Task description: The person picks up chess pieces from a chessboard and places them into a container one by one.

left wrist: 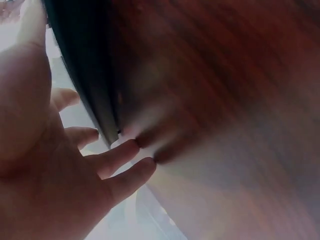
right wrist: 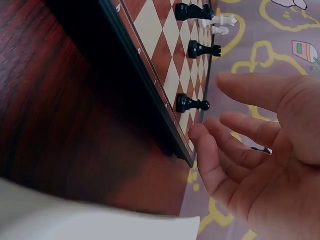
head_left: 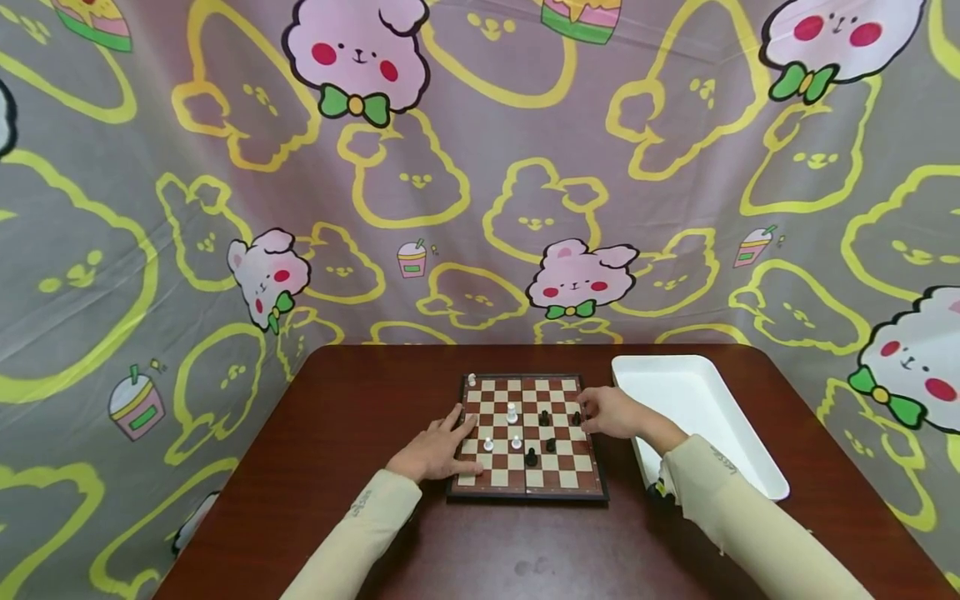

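Presently, white pieces (head_left: 512,413) and black pieces (head_left: 531,457) already stand on the chessboard (head_left: 498,478), set on the desk (head_left: 510,550); how much handling remains cannot be told. Left hand (head_left: 435,450): fingers spread, released, at the left edge. Right hand (head_left: 611,412): fingers loosely bent, grasping nothing, near a black pawn (right wrist: 190,103).

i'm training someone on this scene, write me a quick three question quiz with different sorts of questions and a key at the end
1. True or false: in the head view, the chessboard lies to the left of the white tray.
2. Which stands nearest the right hand?
a) a white pawn
b) a black pawn
3. Fill in the blank: the left hand is at the ____ edge of the chessboard.

Key: 1. true; 2. b; 3. left
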A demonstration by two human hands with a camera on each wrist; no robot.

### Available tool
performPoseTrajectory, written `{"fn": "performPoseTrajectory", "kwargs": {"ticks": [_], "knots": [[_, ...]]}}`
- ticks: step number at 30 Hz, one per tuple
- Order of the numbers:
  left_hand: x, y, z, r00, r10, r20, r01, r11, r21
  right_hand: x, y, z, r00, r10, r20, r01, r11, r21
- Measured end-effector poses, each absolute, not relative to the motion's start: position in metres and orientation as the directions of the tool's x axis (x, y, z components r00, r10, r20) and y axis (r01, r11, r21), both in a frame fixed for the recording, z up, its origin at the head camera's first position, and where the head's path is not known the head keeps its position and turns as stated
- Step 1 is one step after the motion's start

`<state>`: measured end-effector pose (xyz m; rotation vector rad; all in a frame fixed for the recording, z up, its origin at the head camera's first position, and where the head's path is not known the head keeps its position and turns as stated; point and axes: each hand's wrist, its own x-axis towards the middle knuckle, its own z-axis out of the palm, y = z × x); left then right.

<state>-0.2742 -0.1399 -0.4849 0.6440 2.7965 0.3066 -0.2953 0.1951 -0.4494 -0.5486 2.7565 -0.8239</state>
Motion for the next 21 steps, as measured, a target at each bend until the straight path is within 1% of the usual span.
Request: {"fn": "performPoseTrajectory", "kwargs": {"ticks": [6,15,20,21], "knots": [[-0.277,-0.139,-0.490,-0.863,0.469,-0.190,0.432,0.878,0.204,-0.300,0.188,-0.452,-0.902,-0.414,-0.120,-0.276,0.770,-0.576],[-0.277,-0.137,-0.489,-0.862,0.468,-0.194,0.439,0.881,0.174,-0.308,0.186,-0.467,-0.925,-0.371,-0.083,-0.277,0.808,-0.521],[-0.276,-0.139,-0.490,-0.864,0.467,-0.188,0.443,0.882,0.159,-0.312,0.182,-0.468,-0.937,-0.339,-0.086,-0.253,0.826,-0.504],[-0.276,-0.140,-0.491,-0.864,0.468,-0.187,0.444,0.882,0.157,-0.313,0.182,-0.469,-0.935,-0.345,-0.080,-0.263,0.827,-0.496]]}}
